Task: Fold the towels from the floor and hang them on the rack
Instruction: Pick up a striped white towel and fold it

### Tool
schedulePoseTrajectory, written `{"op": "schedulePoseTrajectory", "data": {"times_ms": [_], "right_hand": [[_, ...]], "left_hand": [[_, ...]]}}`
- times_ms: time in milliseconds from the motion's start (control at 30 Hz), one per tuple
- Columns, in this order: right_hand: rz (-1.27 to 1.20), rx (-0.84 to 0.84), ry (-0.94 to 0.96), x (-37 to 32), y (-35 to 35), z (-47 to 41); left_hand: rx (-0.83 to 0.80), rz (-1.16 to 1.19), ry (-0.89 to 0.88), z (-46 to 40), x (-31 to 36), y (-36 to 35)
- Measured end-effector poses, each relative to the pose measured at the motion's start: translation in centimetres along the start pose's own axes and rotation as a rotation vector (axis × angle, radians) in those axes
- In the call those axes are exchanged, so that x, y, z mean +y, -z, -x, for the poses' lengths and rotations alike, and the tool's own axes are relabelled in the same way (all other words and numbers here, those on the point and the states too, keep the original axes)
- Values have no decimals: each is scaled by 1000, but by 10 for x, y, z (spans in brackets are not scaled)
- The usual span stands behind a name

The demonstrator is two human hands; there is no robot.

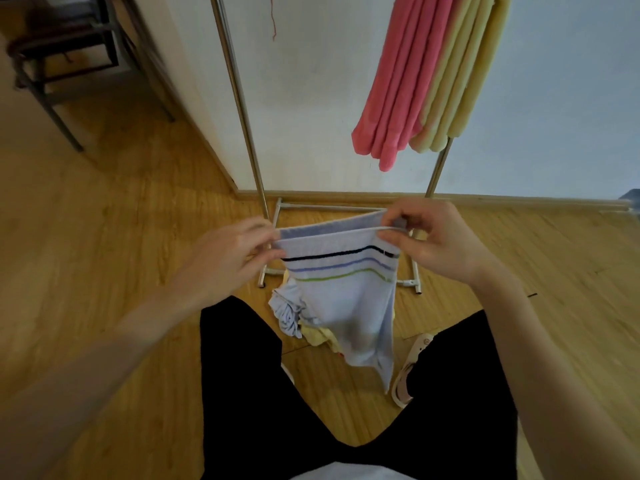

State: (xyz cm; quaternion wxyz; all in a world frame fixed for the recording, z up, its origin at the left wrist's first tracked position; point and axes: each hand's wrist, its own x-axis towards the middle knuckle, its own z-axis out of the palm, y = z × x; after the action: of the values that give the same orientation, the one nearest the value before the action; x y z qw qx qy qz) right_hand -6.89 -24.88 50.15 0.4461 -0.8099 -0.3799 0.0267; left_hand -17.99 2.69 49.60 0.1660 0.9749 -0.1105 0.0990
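A pale blue towel (pixel 346 299) with black, blue and green stripes hangs doubled over between my hands, in front of my legs. My left hand (pixel 235 258) pinches its top left corners and my right hand (pixel 436 237) pinches its top right corners. Its lower end trails down toward the floor. Under it lies a small heap with another pale blue towel (pixel 287 313) and a yellow towel (pixel 320 337). The metal rack (pixel 242 98) stands against the wall just beyond, with a pink towel (pixel 394 84) and a cream towel (pixel 460 74) hanging folded from its right side.
The rack's base bars (pixel 414 271) rest on the wooden floor (pixel 104 237) just past my feet. A dark metal-framed chair (pixel 52 64) stands at the far left. A white wall (pixel 311 81) with a wooden skirting board runs behind the rack. My sandalled foot (pixel 412 368) is by the heap.
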Motion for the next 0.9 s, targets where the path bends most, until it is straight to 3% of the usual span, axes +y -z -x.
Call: {"op": "schedulePoseTrajectory", "data": {"times_ms": [133,300,533,667,900], "right_hand": [[-20,94,-86,6,8,3],[-15,156,-149,7,21,7],[19,212,-106,1,28,8],[-50,326,-113,6,24,9],[-23,389,-86,5,8,3]], "left_hand": [[97,15,-130,-4,9,7],[152,120,-163,-17,17,10],[184,232,-196,-29,26,15],[215,265,-227,-28,35,21],[44,334,-202,-19,48,17]]}}
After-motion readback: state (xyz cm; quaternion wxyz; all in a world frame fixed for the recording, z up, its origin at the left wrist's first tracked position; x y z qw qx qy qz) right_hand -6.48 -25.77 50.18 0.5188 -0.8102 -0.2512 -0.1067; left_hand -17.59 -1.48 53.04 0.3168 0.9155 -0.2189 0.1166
